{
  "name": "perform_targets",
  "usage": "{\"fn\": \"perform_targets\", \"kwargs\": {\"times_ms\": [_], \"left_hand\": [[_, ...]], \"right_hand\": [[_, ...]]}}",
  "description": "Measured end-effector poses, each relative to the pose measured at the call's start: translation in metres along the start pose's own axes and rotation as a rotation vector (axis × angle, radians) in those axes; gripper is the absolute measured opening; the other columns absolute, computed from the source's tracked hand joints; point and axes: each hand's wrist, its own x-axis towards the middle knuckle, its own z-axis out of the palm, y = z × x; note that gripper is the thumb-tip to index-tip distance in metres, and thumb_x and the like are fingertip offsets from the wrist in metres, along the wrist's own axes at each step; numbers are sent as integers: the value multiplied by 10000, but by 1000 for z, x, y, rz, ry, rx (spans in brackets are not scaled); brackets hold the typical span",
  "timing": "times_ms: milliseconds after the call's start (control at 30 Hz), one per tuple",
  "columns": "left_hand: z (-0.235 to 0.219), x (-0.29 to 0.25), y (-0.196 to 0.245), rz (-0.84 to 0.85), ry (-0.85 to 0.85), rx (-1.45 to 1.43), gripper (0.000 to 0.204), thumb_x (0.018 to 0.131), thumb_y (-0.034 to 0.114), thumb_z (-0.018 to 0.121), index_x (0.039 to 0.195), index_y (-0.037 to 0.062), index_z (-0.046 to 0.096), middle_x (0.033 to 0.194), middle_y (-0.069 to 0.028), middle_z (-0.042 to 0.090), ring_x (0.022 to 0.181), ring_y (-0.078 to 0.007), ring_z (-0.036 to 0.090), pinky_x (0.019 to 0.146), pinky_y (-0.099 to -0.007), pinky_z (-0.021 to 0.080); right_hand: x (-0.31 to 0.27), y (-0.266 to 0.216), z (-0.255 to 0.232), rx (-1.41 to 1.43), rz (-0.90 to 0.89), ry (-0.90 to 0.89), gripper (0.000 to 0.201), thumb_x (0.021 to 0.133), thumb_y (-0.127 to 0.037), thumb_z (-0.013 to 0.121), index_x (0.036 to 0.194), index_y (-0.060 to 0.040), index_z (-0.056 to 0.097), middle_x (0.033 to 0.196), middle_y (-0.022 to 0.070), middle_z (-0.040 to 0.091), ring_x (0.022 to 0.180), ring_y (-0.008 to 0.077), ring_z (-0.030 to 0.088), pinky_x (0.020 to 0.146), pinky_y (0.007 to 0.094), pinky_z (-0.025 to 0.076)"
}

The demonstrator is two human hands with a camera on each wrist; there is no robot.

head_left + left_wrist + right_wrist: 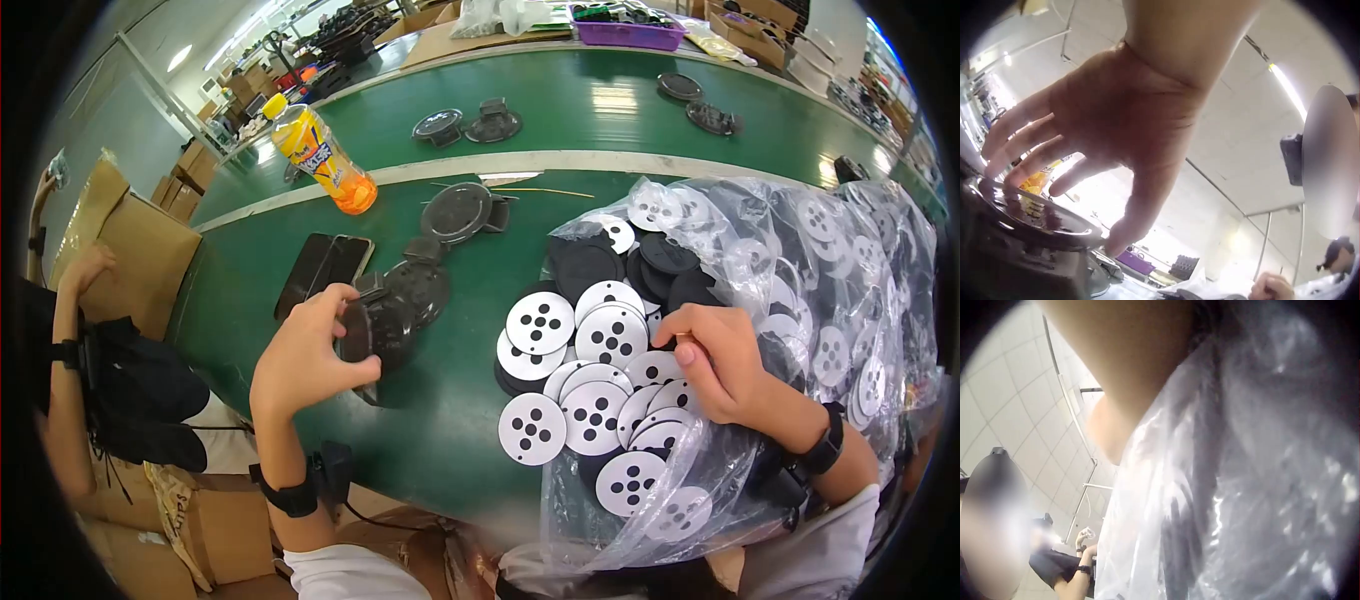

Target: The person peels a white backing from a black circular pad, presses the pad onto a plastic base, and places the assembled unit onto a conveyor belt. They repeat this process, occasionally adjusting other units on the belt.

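My left hand (310,350) spans a dark, glossy round part (378,330) near the table's front. In the left wrist view its fingertips meet one side of the shiny disc face (1054,219), the thumb at the opposite rim. Over a heap of thin white discs (596,415) with black dots is my right hand (715,360), fingers curled and thumb bent toward them. I cannot tell whether it pinches a disc. Black discs (590,268) lie among the white ones. A clear plastic bag (760,225) holds more discs and covers much of the right wrist view.
Further dark round parts (455,213) sit just beyond my left hand. A phone (325,265) and an orange drink bottle (320,155) are at the left of the green table (470,400). Across a pale strip, more parts (492,120) stand; another person's arm (70,330) shows far left.
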Motion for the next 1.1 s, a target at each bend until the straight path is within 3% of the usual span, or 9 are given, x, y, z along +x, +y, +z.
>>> {"fn": "perform_targets", "kwargs": {"times_ms": [133, 233, 400, 467, 533, 667, 867, 1000, 1100], "left_hand": [[2, 3, 48, 193, -30, -69, 636, 536, 210, 772, 1085, 35, 501, 986, -86, 539, 809, -191, 520, 695, -310, 467], [19, 19, 82, 350, 117, 115, 668, 517, 184, 782, 1109, 47, 505, 1064, -104, 501, 913, -270, 501, 825, -323, 421], [47, 45, 99, 504, 231, 366, 559, 587, 205, 769, 1063, 45, 523, 1004, -126, 507, 929, -274, 512, 779, -332, 424], [48, 46, 120, 541, -16, -59, 416, 644, 187, 733, 981, 37, 541, 968, -125, 520, 871, -272, 533, 730, -333, 437], [57, 36, 139, 683, -186, -101, 336, 653, 183, 722, 897, 41, 538, 880, -109, 520, 801, -280, 533, 691, -343, 434], [80, 27, 152, 693, -121, -127, 323, 636, 185, 730, 846, 43, 531, 765, -97, 515, 757, -278, 536, 678, -364, 425], [75, 38, 136, 598, -483, -350, 239, 688, 139, 701, 809, 36, 523, 787, -72, 523, 709, -216, 512, 644, -318, 410], [73, 41, 131, 716, -228, -544, 183, 729, 58, 659, 806, 13, 499, 786, -53, 521, 682, -134, 513, 623, -262, 411], [69, 37, 135, 449, -143, -838, 109, 796, -32, 571, 867, -9, 492, 832, -51, 558, 787, -53, 515, 664, -185, 413]], "right_hand": [[-2, 2, 3, 21, 18, -4, 94, 793, 8, 450, 813, 3, 542, 648, 106, 517, 487, 251, 464, 491, 338, 389], [0, 0, 2, 22, 18, 25, 96, 797, 12, 452, 817, -2, 545, 646, 105, 520, 490, 247, 477, 480, 333, 384], [-2, 0, -1, -14, 71, 17, 87, 818, -9, 461, 857, -24, 537, 575, 86, 505, 470, 237, 492, 455, 320, 370], [-3, -5, -1, 61, 259, 57, 84, 832, -17, 454, 904, -18, 497, 547, 89, 489, 453, 243, 479, 446, 323, 357], [-6, -1, -2, 24, 257, 73, 77, 857, -29, 436, 929, -13, 457, 549, 96, 478, 446, 223, 456, 441, 318, 338], [-9, 5, 1, 187, 307, 177, 48, 877, -23, 423, 912, -2, 449, 581, 73, 470, 470, 131, 407, 448, 279, 325], [-7, 3, 1, 220, 296, 145, 38, 847, 0, 480, 885, 1, 483, 596, 43, 482, 477, 86, 415, 453, 221, 337], [-6, 5, 3, 199, 236, 161, 45, 812, 6, 530, 854, -9, 526, 600, 31, 507, 442, 79, 419, 425, 217, 329], [-6, 5, 0, 156, 177, 148, 73, 787, 8, 560, 853, -22, 551, 591, 20, 522, 416, 77, 415, 403, 218, 320]]}}
